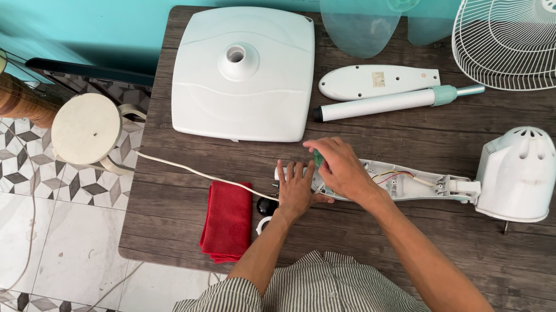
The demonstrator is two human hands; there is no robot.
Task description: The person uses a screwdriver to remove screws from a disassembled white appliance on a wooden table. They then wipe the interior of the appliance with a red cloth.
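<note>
Near the middle of the frame, on the dark wooden table (367,254), lies an opened white fan neck housing (401,183) with wires showing. The left hand (296,189) rests flat, fingers spread, on its near end; the right hand (340,168) is closed round a green-handled tool (317,159). Right: the motor cover (518,174). Upper left: the square fan base (244,73). Lower left: a red cloth (228,220).

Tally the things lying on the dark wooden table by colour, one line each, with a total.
White: 5 – square fan base, control cover, pole, wire grille, opened fan body with motor housing under the left hand and right hand.
Clear: 1 – blade.
Red: 1 – cloth.
Black: 1 – small part.
Total: 8
</note>
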